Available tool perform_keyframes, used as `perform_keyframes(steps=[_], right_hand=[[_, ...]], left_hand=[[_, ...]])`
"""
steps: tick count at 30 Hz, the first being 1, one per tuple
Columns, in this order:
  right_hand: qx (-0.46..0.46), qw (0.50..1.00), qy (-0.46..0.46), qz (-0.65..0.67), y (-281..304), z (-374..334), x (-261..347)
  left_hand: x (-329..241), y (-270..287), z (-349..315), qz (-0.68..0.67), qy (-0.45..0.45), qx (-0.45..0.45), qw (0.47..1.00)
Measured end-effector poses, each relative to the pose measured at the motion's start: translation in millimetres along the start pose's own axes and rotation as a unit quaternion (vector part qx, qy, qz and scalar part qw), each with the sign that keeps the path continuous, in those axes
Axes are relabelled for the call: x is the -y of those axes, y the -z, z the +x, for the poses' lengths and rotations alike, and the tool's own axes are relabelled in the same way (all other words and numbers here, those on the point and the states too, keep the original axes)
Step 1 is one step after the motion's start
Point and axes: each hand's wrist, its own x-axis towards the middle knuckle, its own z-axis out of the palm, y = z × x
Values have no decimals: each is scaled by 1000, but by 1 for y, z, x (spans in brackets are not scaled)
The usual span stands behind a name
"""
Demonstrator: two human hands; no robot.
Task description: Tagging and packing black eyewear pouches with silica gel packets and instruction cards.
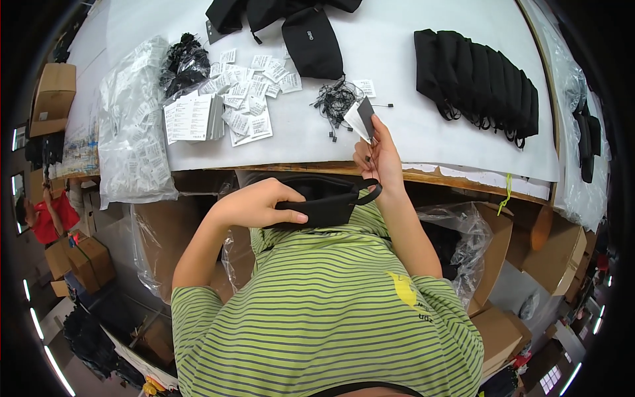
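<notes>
My left hand grips a black fabric pouch in front of my striped shirt, thumb on the outside and fingers over the top edge. At the pouch's right end is a black strap loop. My right hand is closed on paper hang tags, one dark and one white, held up above the table edge. A thin black string hangs from the tags down toward the strap loop; whether it passes through cannot be made out. Just beyond the tags lies a tangle of black tag strings.
On the white table sit a stack of printed cards, scattered white labels, a clear plastic bag and a black pouch. A row of black pouches lies at right. Cardboard boxes stand below.
</notes>
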Motion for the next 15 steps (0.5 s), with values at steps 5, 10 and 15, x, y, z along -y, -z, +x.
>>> perform_keyframes(steps=[5,10,15], right_hand=[[-9,993,-34,-111,-12,2,-3],[-2,988,-30,-150,-20,-4,-7],[-42,952,250,-173,-5,4,12]], left_hand=[[-5,12,2,30,7,29,999],[5,6,-3,45,-108,-23,993],[5,5,4,35,-66,22,997]])
